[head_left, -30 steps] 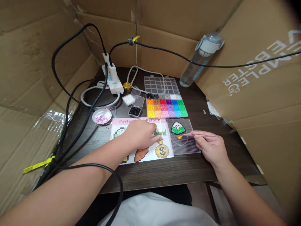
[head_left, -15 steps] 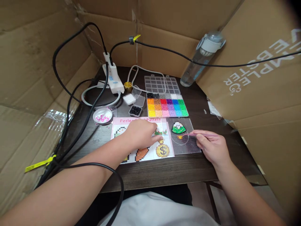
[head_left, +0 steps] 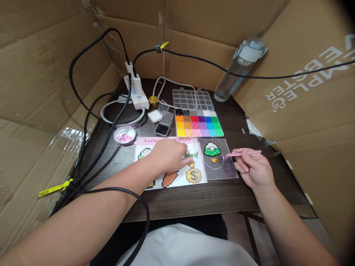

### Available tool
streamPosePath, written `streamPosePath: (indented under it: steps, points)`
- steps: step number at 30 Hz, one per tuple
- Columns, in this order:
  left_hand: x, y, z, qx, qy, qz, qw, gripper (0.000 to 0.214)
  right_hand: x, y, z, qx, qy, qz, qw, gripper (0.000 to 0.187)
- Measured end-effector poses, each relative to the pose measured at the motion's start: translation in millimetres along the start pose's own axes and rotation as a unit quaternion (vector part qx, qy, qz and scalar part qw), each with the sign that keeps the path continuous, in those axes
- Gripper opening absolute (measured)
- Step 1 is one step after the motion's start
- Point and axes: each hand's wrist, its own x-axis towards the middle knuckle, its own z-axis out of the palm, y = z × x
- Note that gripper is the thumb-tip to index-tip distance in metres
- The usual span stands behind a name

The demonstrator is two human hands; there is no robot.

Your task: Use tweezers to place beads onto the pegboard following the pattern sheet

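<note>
My left hand (head_left: 169, 157) lies over the printed Perler bead pattern sheet (head_left: 177, 181), thumb and index finger apart near the gold money-bag picture. Nothing shows in its grasp, though its other fingers are hidden. My right hand (head_left: 257, 171) pinches pink tweezers (head_left: 251, 153), whose parted tips hover at the right side of the clear pegboard (head_left: 224, 175). A finished-looking white and green bead figure (head_left: 212, 149) with a black outline sits on that board. Just below it, a small cluster of yellow-orange beads (head_left: 213, 160) lies within a round outline.
Behind the sheet stands an open bead case (head_left: 199, 123) with many colours. Small boxes hold white beads (head_left: 155, 116) and black beads (head_left: 162, 129). A dish of pink beads (head_left: 124, 135), a power strip (head_left: 138, 94), a bottle (head_left: 238, 70) and black cables (head_left: 111, 129) are around.
My right hand has drawn the tweezers up and to the right, off the yellow-orange beads, and their tips have parted. My left hand stays on the sheet. The view has shifted slightly.
</note>
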Motion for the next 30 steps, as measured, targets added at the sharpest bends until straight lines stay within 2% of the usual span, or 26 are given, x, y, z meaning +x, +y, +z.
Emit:
streamPosePath:
  steps: [12, 30]
  points:
    - [0.6, -0.2, -0.3, 0.0, 0.001, -0.001, 1.0, 0.051, -3.8, 13.8, -4.6, -0.133, 0.007, -0.028, 0.991, 0.034]
    - [0.6, -1.2, 0.4, -0.017, 0.01, 0.001, 1.0, 0.05, -6.0, 11.0, -3.0, -0.205, -0.01, -0.046, 0.978, 0.031]
